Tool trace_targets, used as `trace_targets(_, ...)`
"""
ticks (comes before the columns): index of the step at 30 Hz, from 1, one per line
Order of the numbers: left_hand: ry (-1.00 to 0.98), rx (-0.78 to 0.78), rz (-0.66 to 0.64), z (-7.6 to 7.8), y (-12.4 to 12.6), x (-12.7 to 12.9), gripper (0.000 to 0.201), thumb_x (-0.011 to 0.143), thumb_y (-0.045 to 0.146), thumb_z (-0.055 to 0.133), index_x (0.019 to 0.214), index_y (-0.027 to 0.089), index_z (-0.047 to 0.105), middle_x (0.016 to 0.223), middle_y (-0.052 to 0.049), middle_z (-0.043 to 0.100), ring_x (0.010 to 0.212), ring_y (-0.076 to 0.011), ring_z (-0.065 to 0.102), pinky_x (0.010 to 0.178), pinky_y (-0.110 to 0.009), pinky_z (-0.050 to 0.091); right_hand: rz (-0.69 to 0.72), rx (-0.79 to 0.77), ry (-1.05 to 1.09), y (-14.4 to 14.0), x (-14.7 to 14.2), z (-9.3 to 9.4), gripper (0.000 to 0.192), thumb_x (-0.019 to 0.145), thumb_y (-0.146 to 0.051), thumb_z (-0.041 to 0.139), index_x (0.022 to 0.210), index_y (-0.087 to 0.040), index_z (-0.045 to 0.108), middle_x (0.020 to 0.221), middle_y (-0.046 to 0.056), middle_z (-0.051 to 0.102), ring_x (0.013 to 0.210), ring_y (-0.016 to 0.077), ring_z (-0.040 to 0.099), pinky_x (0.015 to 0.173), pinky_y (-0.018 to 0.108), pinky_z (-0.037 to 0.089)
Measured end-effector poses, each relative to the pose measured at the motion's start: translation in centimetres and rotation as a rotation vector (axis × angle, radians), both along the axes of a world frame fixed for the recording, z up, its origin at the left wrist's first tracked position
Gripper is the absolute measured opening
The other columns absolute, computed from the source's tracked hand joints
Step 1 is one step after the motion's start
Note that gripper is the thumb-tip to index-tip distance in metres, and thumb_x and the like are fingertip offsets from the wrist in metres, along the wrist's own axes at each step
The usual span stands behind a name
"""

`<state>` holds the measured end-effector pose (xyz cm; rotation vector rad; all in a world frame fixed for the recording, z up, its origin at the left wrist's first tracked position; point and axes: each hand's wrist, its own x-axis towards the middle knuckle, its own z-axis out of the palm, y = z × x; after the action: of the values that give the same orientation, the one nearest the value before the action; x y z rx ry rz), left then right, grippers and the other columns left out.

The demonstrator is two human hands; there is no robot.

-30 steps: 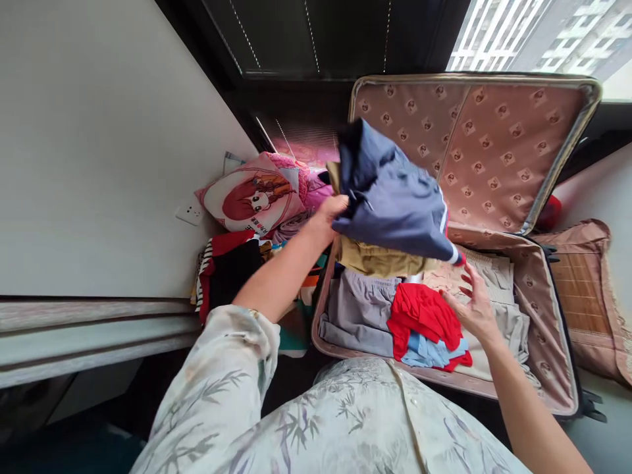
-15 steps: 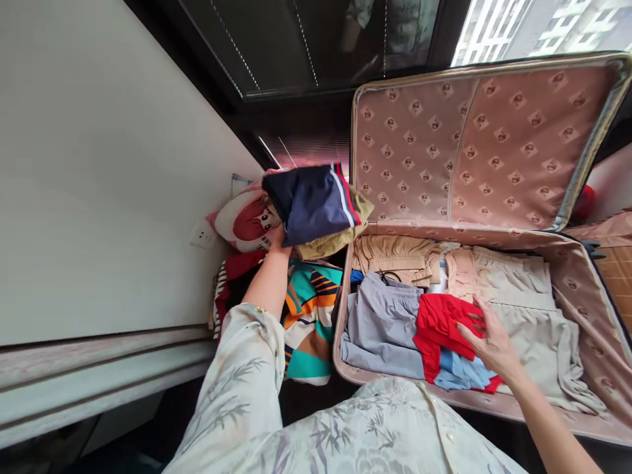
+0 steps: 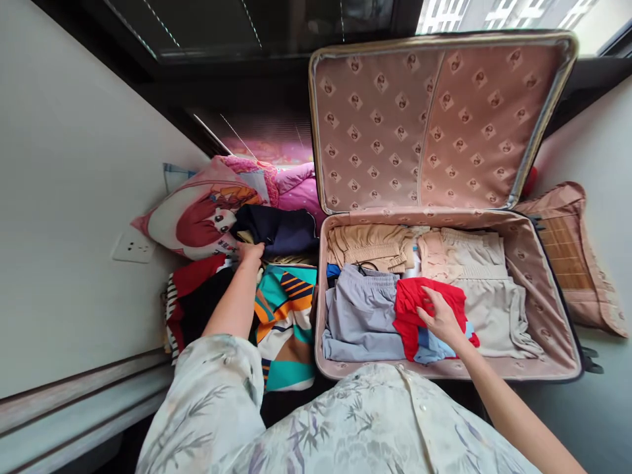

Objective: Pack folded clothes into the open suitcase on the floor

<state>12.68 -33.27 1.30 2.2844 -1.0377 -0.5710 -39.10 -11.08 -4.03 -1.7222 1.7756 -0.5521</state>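
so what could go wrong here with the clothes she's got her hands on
The navy garment under the left hand sits at the edge of a heap beside the suitcase, against a cartoon pillow; it may slide off or unfold. The right hand presses a loosely bunched red garment on top of other clothes; lifting it could drag the light blue piece beneath along.

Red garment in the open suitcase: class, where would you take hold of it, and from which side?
Probably pinch the bunched upper-left edge of the red garment, coming from above. It lies crumpled on top of the other clothes in the suitcase, and the right hand already rests on its middle.
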Motion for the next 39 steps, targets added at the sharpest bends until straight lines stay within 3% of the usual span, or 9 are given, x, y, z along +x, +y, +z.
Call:
trace_targets(3, -0.159, -0.112, 0.005, 2.1, 2.8, -2.8, 0.058, 0.087, 0.012, 0.064, 0.142, 0.005, 0.045, 0.148, -0.022, 0.050, 0.144, -0.0309, 0.042, 0.123, -0.049, 0.030, 0.069, 0.008, 0.115, -1.0, -0.1, -1.0, 0.061, 0.090, -0.039, 0.055, 0.147, -0.019, 0.049, 0.141, 0.020, 0.055, 0.131, 0.0357, 0.053, 0.108, 0.057, 0.047)
trace_targets(6, -0.149, -0.248, -0.392, 3.2, 8.6, -9.5, 0.048, 0.092, 0.021, 0.058, 0.141, 0.018, 0.054, 0.153, -0.015, 0.047, 0.146, -0.0281, 0.041, 0.124, -0.042, 0.032, 0.145, 0.114, 0.293, -1.8, -0.5, -1.2, 0.073, 0.086, -0.039, 0.061, 0.154, -0.022, 0.043, 0.158, 0.022, 0.039, 0.139, 0.0437, 0.042, 0.104, 0.067, 0.043)
trace_targets(9, -0.030, -0.042, -0.900, 1.4, 15.4, -17.2, 0.047, 0.090, 0.028, 0.062, 0.138, 0.027, 0.061, 0.154, -0.011, 0.049, 0.147, -0.0318, 0.040, 0.124, -0.046, 0.032, 0.233, 0.231, 0.406, -2.1, -1.0, -1.0, 0.090, 0.079, -0.039, 0.071, 0.160, -0.026, 0.034, 0.168, 0.023, 0.022, 0.144, 0.0491, 0.034, 0.100, 0.069, 0.042)
trace_targets(12, -0.073, 0.326, -1.156, -2.8, 20.4, -22.2, 0.075, 0.079, 0.028, 0.076, 0.150, 0.026, 0.053, 0.167, -0.016, 0.030, 0.153, -0.0433, 0.027, 0.120, -0.062, 0.030, 0.273, 0.274, 0.445, -2.2, -1.3, -0.8, 0.107, 0.072, -0.038, 0.081, 0.164, -0.029, 0.027, 0.170, 0.024, 0.016, 0.146, 0.0505, 0.029, 0.102, 0.066, 0.039)
trace_targets(17, -0.305, 0.506, -1.193, -7.3, 22.3, -23.8, 0.098, 0.076, 0.029, 0.077, 0.163, 0.030, 0.032, 0.174, -0.016, 0.006, 0.158, -0.0489, -0.002, 0.116, -0.079, 0.010, 0.270, 0.203, 0.520, -2.1, -0.9, -0.2, 0.113, 0.067, -0.036, 0.087, 0.163, -0.023, 0.029, 0.158, 0.027, 0.037, 0.138, 0.0468, 0.039, 0.104, 0.058, 0.036)
trace_targets(25, -0.407, 0.572, -1.229, -6.2, 22.0, -23.9, 0.096, 0.083, 0.034, 0.073, 0.165, 0.029, 0.025, 0.175, -0.014, -0.001, 0.159, -0.0444, -0.002, 0.117, -0.077, 0.016, 0.452, 0.070, 0.570, -1.2, -1.6, 3.6, 0.032, 0.082, -0.020, 0.064, 0.113, -0.015, 0.066, 0.109, 0.018, 0.071, 0.108, 0.0327, 0.056, 0.092, 0.041, 0.039)
trace_targets(29, -0.391, 0.601, -1.191, -5.6, 21.9, -24.6, 0.096, 0.082, 0.035, 0.074, 0.165, 0.028, 0.026, 0.174, -0.015, 0.001, 0.158, -0.0458, 0.000, 0.117, -0.077, 0.017, 0.301, -0.049, 0.316, -0.8, -4.6, 5.9, 0.003, 0.076, -0.018, 0.063, 0.078, -0.020, 0.064, 0.080, 0.009, 0.068, 0.086, 0.0247, 0.059, 0.081, 0.034, 0.042)
trace_targets(35, -0.348, 0.488, -1.107, -4.2, 22.5, -27.3, 0.068, 0.089, 0.034, 0.069, 0.152, 0.022, 0.048, 0.169, -0.021, 0.020, 0.155, -0.0456, 0.017, 0.117, -0.071, 0.024, -0.008, -0.222, -0.216, -0.5, -12.3, 12.7, 0.026, 0.082, -0.043, 0.069, 0.076, -0.018, 0.066, 0.070, 0.000, 0.060, 0.066, 0.0155, 0.052, 0.063, 0.027, 0.041)
trace_targets(39, -0.272, 0.362, -1.114, -3.8, 23.4, -30.8, 0.057, 0.090, 0.032, 0.068, 0.145, 0.022, 0.054, 0.164, -0.019, 0.031, 0.151, -0.0397, 0.029, 0.118, -0.061, 0.028, 0.223, 0.008, -0.247, -0.4, -14.1, 13.7, 0.034, 0.081, -0.049, 0.073, 0.089, -0.016, 0.071, 0.077, 0.001, 0.064, 0.069, 0.0163, 0.056, 0.064, 0.026, 0.044)
